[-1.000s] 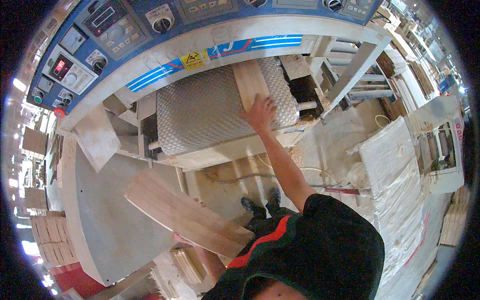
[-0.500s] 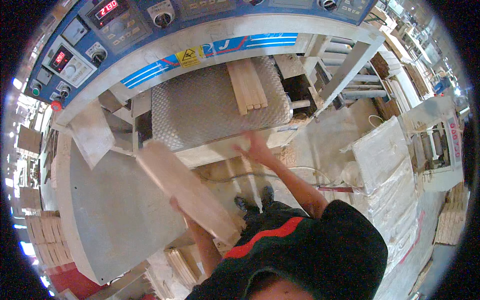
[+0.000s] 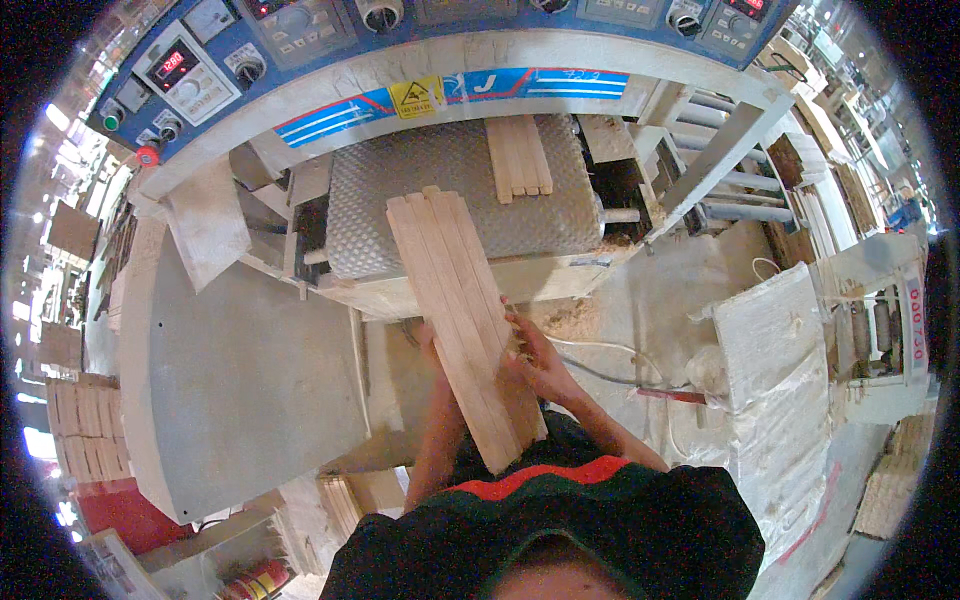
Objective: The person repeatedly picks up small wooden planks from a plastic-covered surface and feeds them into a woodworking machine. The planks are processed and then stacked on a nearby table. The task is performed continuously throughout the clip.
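A bundle of several long pale wooden strips (image 3: 455,290) lies side by side in front of me, tilted, its far end over the near part of the machine's textured conveyor belt (image 3: 365,175). My left hand (image 3: 432,347) grips the left edge of the bundle, its fingers mostly hidden beneath the wood. On the right edge, my right hand (image 3: 537,358) is closed round the strips, fingertips showing along the side. Further in on the belt, a second group of wooden strips (image 3: 518,158) sits flat, its far end hidden under the machine's front beam.
A blue control panel (image 3: 320,50) with knobs and displays spans the far side; a red button (image 3: 148,156) sits at its left. To the left stands a grey tabletop (image 3: 250,350). Metal rollers (image 3: 745,184) and a pale wrapped stack (image 3: 775,340) are at the right.
The bundle has swung from the left to the middle, far end now over the belt. My right hand, earlier free and spread, has taken hold of it. The strips on the belt moved further in.
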A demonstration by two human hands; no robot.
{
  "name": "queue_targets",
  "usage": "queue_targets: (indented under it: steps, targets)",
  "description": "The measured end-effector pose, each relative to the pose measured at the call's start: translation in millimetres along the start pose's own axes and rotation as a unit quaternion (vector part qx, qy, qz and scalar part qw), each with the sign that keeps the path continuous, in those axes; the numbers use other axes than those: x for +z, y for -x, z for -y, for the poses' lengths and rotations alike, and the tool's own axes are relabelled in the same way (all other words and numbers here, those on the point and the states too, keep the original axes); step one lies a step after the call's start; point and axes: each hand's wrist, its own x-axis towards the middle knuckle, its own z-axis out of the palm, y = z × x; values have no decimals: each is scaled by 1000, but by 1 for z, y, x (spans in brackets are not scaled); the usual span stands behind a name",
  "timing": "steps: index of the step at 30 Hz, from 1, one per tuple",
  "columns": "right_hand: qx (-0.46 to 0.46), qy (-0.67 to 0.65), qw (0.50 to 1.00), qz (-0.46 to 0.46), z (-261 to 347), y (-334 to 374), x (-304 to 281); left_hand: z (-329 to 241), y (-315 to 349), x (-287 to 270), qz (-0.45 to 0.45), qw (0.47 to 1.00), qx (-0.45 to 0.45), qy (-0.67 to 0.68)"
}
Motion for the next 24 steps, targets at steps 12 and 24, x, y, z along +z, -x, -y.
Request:
queue_targets:
  steps: [12,24]
  targets:
    - [-26,63,998,-8,18,22,29,-14,18,1,90,992,20,85]
    - [-27,72,997,-14,-3,15,28,-10,26,10,88,988,-10,123]
